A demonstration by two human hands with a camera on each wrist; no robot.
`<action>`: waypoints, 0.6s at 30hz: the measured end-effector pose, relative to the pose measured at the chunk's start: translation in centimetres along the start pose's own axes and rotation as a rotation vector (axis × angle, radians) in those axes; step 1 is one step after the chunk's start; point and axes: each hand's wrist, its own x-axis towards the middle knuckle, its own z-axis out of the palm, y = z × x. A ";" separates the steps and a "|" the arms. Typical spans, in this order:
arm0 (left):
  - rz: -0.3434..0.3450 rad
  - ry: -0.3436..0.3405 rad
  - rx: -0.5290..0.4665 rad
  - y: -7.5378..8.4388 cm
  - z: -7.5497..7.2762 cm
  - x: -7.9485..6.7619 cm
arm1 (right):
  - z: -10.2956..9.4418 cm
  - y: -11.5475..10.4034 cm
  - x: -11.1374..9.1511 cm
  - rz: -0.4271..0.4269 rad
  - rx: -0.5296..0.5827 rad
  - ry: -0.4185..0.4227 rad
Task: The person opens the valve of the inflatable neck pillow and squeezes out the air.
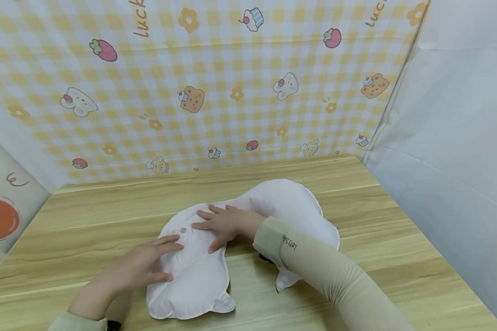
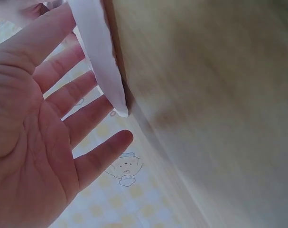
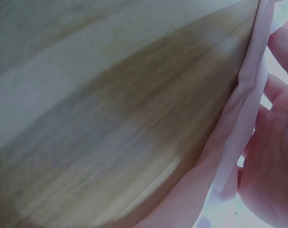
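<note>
A pale pink U-shaped inflatable neck pillow (image 1: 190,285) lies puffed up on the wooden table (image 1: 107,202), its curve toward the back and its two ends toward me. My left hand (image 1: 145,264) touches the left arm of the pillow with spread fingers. In the left wrist view those fingers (image 2: 63,66) are straight along the pillow's edge. Palm down, my right hand (image 1: 225,223) rests on top of the pillow's left part with fingers fanned out. A small round valve (image 1: 183,230) shows between the hands. My right forearm hides part of the pillow's right arm.
A yellow checked cloth (image 1: 236,69) with cartoon prints hangs behind the table. A white sheet (image 1: 451,115) hangs on the right side. Small tabs (image 1: 224,303) stick out at the pillow's ends.
</note>
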 end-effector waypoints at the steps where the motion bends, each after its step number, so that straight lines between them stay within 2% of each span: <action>1: 0.002 0.002 0.001 0.0 0.0 0.0 | 0.0 0.0 0.0 -0.002 0.001 -0.002; 18: -0.013 0.010 -0.011 -0.5 -0.1 -0.6 | -0.3 0.2 -0.3 -0.021 0.024 -0.002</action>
